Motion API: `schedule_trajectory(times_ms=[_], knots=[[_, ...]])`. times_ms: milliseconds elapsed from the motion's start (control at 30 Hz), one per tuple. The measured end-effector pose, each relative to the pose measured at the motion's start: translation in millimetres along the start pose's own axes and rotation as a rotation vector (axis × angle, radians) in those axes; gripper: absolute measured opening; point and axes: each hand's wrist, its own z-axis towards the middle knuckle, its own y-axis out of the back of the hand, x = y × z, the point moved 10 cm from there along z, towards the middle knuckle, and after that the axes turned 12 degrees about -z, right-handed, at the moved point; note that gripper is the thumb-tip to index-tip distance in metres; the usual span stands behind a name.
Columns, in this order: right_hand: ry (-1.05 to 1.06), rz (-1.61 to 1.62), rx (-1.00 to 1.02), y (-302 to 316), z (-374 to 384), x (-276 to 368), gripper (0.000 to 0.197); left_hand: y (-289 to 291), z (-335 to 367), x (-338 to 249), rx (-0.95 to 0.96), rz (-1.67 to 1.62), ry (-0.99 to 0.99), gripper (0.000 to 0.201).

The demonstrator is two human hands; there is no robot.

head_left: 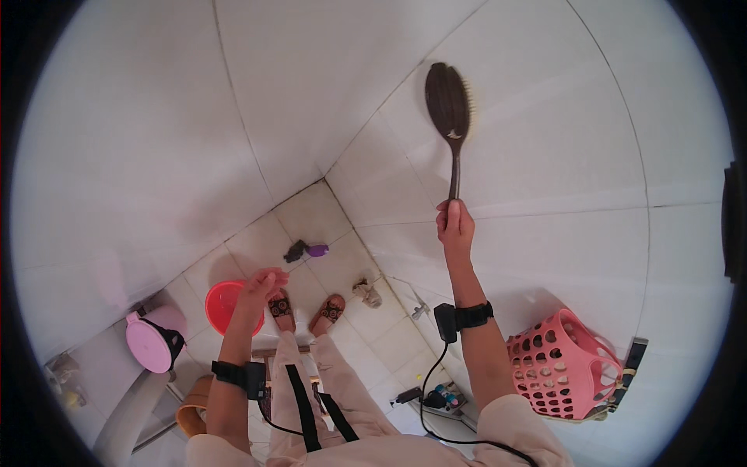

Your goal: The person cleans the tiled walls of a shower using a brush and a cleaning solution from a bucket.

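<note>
My right hand [456, 224] is raised in front of the right-hand tiled wall, its fingers wrapped round the end of a long handle. The handle belongs to a dark brown brush [448, 105] with an oval back. Its pale bristles point right, toward the tiles; whether they touch the wall I cannot tell. Lower and to the left, my left hand [267, 283] hangs in the air over the right rim of a red basin [223, 307]. It holds nothing, and its fingers are loosely stretched out and a little apart.
A pink perforated basket [556, 366] hangs on the right wall near my right arm. A pink lidded bucket [153, 346] stands at the left. On the floor lie a purple item [317, 251] and a crumpled beige cloth [366, 293]. A small tap [420, 306] juts from the wall.
</note>
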Motion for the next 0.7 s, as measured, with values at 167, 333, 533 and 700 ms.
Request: schedule_trajectory(times_ms=[167,333,533,700], knots=[[-0.182,-0.227,0.184,-53.2,8.7,-102.7,0.04,-23.2,9.0,-7.8,-0.012,-0.103,-0.03,0.028],[-0.338,-0.233,0.264,-78.9,-7.4,-156.6,0.04,-32.6,14.0,-6.7,0.009,-0.112,-0.037,0.026],[0.008,0.069,-0.095,2.7,-10.4,-3.6,0.034,-11.8,12.4,13.1,-0.018,-0.105,-0.009,0.025],[-0.064,-0.257,0.114,-46.7,13.1,-63.4,0.037,-14.5,16.7,23.6,0.008,-0.144,-0.008,0.024]])
